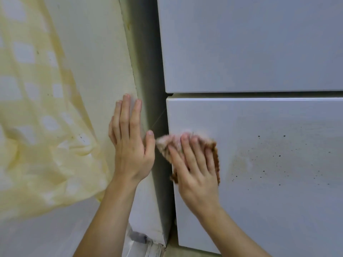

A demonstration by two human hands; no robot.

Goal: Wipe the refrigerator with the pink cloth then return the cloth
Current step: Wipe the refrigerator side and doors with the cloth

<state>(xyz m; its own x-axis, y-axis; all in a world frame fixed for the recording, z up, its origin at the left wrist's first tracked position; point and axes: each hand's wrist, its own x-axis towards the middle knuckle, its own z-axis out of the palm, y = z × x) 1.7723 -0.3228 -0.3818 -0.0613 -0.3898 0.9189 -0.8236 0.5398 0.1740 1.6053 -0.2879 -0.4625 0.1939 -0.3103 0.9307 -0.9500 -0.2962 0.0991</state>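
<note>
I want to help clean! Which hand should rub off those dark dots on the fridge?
The right hand. It already presses the fuzzy pink cloth flat on the lower white refrigerator door, beside the small dark specks. The left hand is bare, resting on the pale wall.

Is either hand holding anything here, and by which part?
The right hand presses the pink cloth flat against the fridge door, fingers spread over its middle. The left hand holds nothing.

- Two of my hands: left (130,145), right (194,167).
- One cloth (165,145).
- Two fridge doors: upper (250,43), lower (278,210).
- One curtain (37,117).
</note>
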